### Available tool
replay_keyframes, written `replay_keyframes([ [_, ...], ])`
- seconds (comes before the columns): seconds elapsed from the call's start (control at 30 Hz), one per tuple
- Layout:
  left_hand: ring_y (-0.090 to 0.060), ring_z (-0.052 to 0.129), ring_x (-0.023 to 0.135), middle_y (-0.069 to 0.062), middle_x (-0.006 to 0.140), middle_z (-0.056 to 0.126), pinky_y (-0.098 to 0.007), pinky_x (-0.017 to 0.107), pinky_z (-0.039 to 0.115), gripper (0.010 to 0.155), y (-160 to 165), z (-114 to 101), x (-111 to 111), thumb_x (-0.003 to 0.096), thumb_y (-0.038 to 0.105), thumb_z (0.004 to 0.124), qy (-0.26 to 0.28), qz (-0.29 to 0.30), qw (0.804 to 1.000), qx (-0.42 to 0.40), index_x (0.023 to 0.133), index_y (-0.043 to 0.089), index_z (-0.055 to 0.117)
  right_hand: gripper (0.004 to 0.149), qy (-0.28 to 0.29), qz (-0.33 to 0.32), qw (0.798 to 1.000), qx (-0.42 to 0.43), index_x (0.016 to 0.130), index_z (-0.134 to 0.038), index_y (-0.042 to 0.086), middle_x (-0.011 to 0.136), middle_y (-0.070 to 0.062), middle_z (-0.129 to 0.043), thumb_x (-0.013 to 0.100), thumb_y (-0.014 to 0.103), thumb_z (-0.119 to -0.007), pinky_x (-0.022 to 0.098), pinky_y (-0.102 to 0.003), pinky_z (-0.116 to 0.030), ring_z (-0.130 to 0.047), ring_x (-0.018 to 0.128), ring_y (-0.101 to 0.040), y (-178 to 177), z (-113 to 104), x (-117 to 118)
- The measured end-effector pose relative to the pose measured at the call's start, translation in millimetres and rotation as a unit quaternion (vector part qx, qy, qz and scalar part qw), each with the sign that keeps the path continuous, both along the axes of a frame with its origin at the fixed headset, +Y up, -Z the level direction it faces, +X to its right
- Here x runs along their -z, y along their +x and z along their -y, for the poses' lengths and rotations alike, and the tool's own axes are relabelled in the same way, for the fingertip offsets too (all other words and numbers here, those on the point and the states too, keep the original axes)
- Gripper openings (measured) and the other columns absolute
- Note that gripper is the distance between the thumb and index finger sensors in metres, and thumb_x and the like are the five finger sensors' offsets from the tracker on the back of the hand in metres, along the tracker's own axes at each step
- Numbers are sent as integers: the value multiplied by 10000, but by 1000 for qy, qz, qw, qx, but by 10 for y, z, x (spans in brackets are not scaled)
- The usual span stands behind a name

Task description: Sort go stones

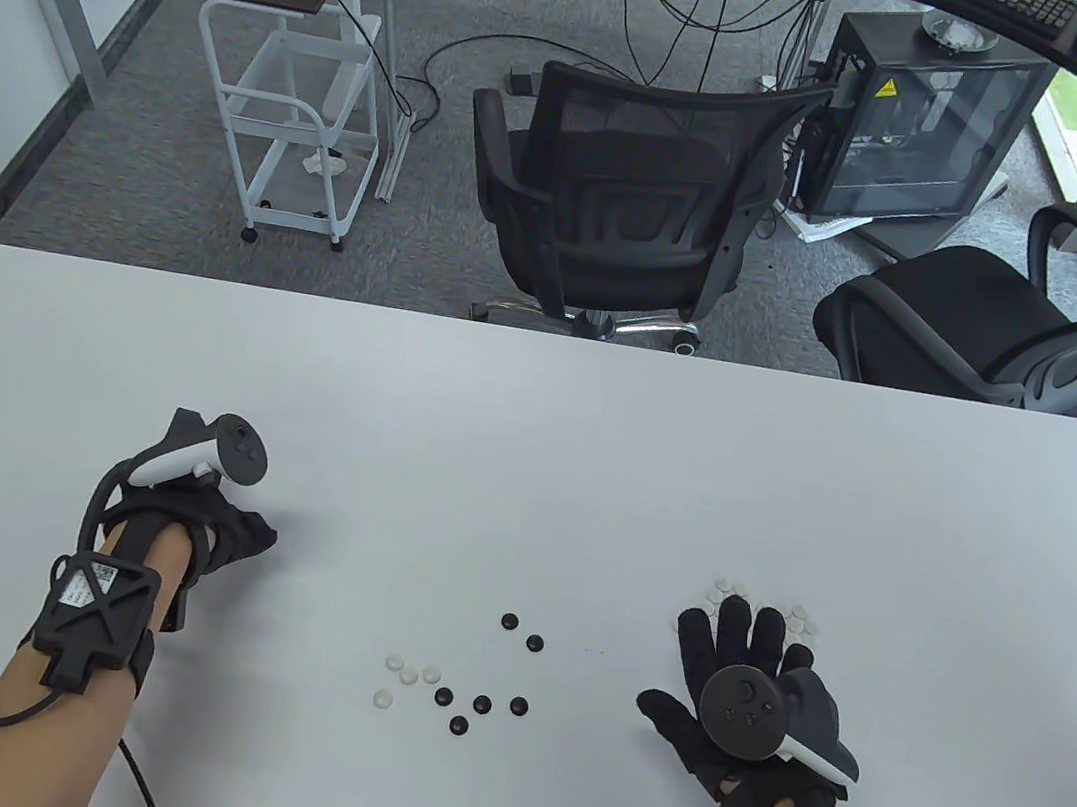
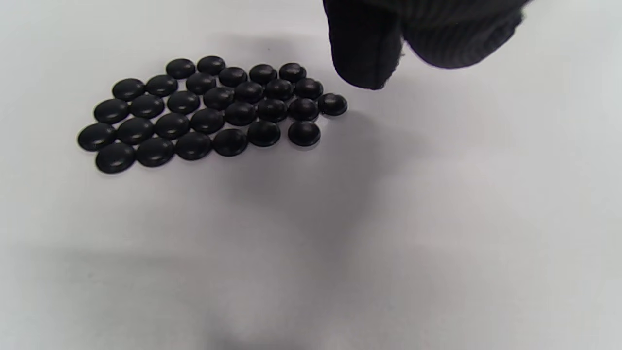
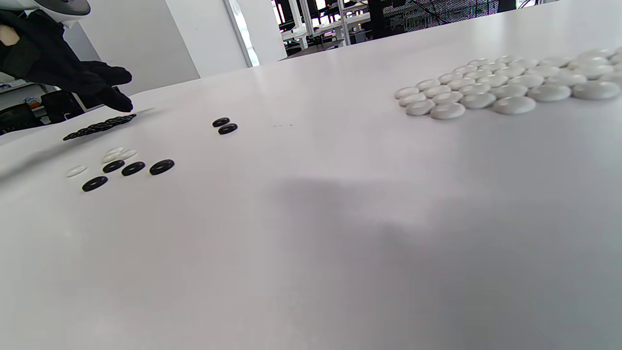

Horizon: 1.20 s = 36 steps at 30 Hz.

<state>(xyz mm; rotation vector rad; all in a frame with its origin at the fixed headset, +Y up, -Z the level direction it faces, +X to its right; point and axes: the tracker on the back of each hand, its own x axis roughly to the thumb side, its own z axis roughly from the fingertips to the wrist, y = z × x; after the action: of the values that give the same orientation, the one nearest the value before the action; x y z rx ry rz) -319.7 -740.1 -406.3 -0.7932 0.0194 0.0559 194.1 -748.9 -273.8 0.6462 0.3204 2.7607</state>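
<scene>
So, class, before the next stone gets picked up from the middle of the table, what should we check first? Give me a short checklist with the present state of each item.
1. Loose stones left to sort: ok, six black stones and four white stones lie mid-table.
2. Black pile holds one colour only: ok, all black in the left wrist view.
3. White pile holds one colour only: ok as far as shown; part runs off the right wrist view.
4. Left hand free: cannot tell; its fingertips hang by the black pile, and a stone between them would be hidden.
5. Right hand free: ok, fingers spread flat by the white pile.
</scene>
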Motion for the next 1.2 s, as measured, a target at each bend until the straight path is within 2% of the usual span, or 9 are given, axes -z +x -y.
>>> replay_keyframes([
  [0.1,-531,-188,941,-206,1149,-101,-823,559,-7,629,279,-111,-13,559,540,555,16,44,999,-11,1149,329,605,879,0,0,1000,0,1133,-166,-122,1022,-519,24,605,481,-528,476,-876,-45,85,806,-725,-1,2,2],
  [0.23,-539,-164,951,-214,1163,-69,-826,567,15,620,809,-178,-58,560,541,558,24,120,992,-39,1139,331,631,882,0,0,1000,-1,1132,-167,-124,1021,-521,23,603,482,-529,475,-875,-46,86,805,-726,-6,1,1],
  [0.37,-540,-152,957,-214,1168,-54,-826,574,28,612,1351,-82,-104,561,539,557,6,176,981,-77,1132,336,643,882,1,0,1000,-1,1132,-165,-122,1020,-522,24,603,482,-528,474,-874,-43,88,805,-725,-11,1,-1],
  [0.57,-539,-146,959,-213,1169,-49,-825,576,32,604,1964,56,-180,561,535,555,-8,239,967,-82,1127,344,641,883,11,2,1000,-2,1132,-162,-121,1022,-520,25,602,483,-529,467,-873,-35,90,804,-724,-5,-12,-8],
  [0.8,-535,-167,947,-209,1145,-95,-827,571,22,604,2358,235,-236,559,530,546,-16,275,957,-95,1144,378,537,881,11,3,1000,0,1132,-163,-121,1022,-520,25,604,482,-528,470,-873,-37,88,806,-724,24,-19,-17],
  [0.9,-536,-170,940,-214,1138,-103,-826,571,27,597,2370,313,-250,558,533,541,-23,280,957,-72,1138,399,500,882,12,3,1000,1,1132,-163,-121,1022,-521,24,603,482,-528,471,-873,-38,89,805,-725,36,-25,-25],
  [0.97,-535,-162,944,-202,1147,-83,-825,571,29,601,2273,265,-230,558,531,548,-16,267,961,-76,1132,358,594,883,14,4,1000,4,1133,-163,-122,1022,-521,25,603,482,-529,472,-873,-38,88,806,-724,47,-36,-32],
  [1.03,-535,-152,947,-192,1153,-63,-825,569,32,597,2071,228,-189,556,532,555,-15,248,967,-58,1115,347,656,878,16,4,1000,4,1133,-167,-120,1023,-519,23,604,481,-528,472,-874,-38,88,807,-724,55,-46,-35],
  [1.2,-532,-145,949,-187,1153,-52,-823,565,30,580,1375,194,-101,554,528,563,-18,179,983,-29,1097,367,685,883,13,3,1000,0,1133,-165,-122,1023,-518,25,603,483,-529,474,-873,-39,88,807,-723,75,-42,-33],
])
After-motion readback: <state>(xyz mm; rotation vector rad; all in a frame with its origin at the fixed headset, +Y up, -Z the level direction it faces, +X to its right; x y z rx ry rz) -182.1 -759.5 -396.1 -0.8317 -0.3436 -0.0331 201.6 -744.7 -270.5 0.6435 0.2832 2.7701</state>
